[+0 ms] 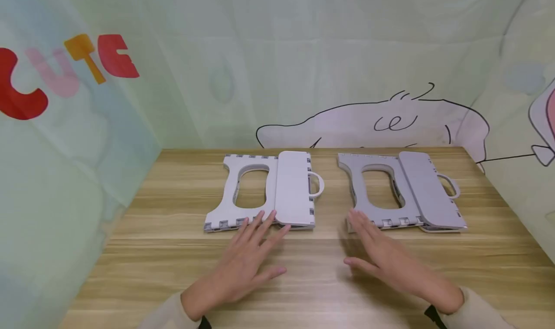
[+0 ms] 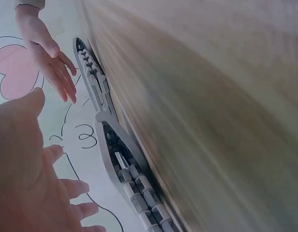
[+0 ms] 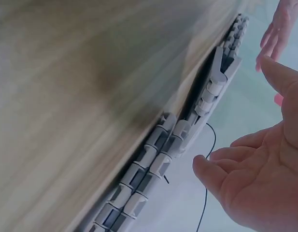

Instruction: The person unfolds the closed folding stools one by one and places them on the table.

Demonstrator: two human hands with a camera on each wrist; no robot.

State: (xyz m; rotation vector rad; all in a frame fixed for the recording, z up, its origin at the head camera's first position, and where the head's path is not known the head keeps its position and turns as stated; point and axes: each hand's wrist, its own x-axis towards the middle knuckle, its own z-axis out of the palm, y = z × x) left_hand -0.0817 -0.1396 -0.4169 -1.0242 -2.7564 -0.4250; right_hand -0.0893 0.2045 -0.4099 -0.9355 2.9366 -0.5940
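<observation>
Two folded plastic step stools lie flat on the wooden table, a white one (image 1: 295, 187) on the left and a light grey one (image 1: 420, 189) on the right. Each has a loop handle on its right side and a large opening in its frame. My left hand (image 1: 243, 261) is spread with straight fingers at the near edge of the white stool. My right hand (image 1: 390, 256) reaches to the near left corner of the grey stool, fingers extended. Neither hand grips anything; whether the fingertips touch the stools I cannot tell. Both wrist views show the hinged edges (image 2: 151, 198) (image 3: 139, 179) side-on.
The wooden table (image 1: 312, 281) ends at a pale green cloth backdrop (image 1: 208, 54) behind and at the sides. Red, pink and orange letters are printed on its left part, and a line-drawn cartoon figure (image 1: 347, 122) is behind the stools.
</observation>
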